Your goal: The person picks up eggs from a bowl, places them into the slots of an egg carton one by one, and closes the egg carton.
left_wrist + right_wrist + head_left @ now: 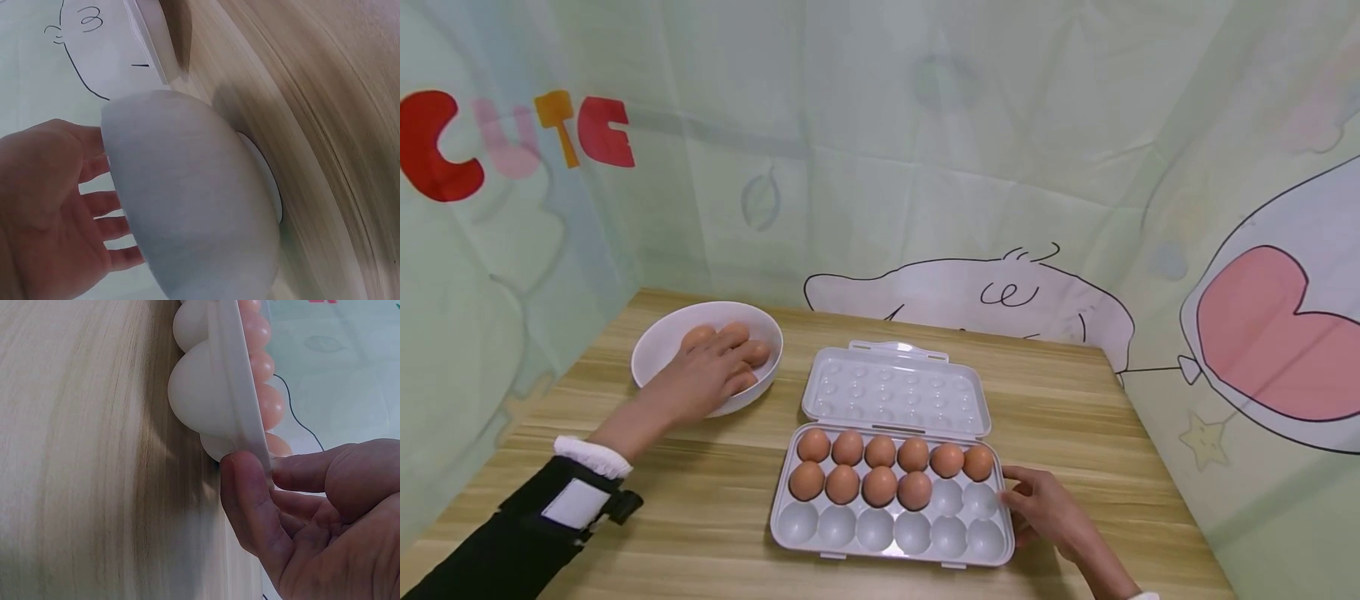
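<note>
At the far left of the table, my left hand (703, 379) reaches over the rim of a white bowl (655, 346), its fingers extended and spread over several brown eggs (698, 336). In the left wrist view the bowl's wall (187, 187) hides my fingertips. To the right lies a white egg carton (820, 546), its lid (895, 392) folded back. Brown eggs (880, 450) fill its back row and most of the middle row; the front row shows bare wells. My right hand (1048, 512) pinches the carton's right edge between thumb and fingers, as the right wrist view also shows.
Everything stands on a wooden table (700, 508). A printed cloth backdrop (880, 167) hangs behind the table and along both sides, close to the bowl at the left.
</note>
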The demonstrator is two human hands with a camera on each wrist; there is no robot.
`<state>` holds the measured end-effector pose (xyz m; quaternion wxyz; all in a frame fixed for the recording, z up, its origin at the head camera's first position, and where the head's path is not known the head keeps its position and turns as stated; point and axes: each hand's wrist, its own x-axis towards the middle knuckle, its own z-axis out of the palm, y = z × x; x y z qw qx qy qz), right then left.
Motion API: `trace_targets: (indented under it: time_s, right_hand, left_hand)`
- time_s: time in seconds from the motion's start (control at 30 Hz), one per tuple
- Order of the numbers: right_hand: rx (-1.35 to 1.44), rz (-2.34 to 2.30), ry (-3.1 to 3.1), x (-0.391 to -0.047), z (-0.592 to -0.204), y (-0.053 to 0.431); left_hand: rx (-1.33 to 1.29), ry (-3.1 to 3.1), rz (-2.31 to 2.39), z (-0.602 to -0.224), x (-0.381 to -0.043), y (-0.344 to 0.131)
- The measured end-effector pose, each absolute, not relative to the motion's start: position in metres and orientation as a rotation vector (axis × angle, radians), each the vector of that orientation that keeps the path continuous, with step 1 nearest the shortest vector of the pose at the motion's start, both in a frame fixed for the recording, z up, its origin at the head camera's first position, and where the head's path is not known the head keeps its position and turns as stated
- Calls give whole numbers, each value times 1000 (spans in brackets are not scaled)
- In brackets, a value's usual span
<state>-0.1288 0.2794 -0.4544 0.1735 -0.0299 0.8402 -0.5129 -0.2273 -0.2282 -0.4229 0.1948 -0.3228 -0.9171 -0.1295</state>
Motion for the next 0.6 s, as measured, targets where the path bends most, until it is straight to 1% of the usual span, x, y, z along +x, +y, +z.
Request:
trace_targets:
  time_s: [0.1, 0.4, 0.6]
  right_hand:
    - [-65, -1444, 2387, -129, -454, 279]
    - [-59, -1439, 2388, -130, -456, 279]
    - [-85, -1454, 2386, -131, -456, 281]
  left_hand:
    - [-952, -2564, -376, -425, -232, -235]
    - [-1021, -2834, -537, -422, -247, -237]
    - [-1059, -2853, -484, -420, -256, -236]
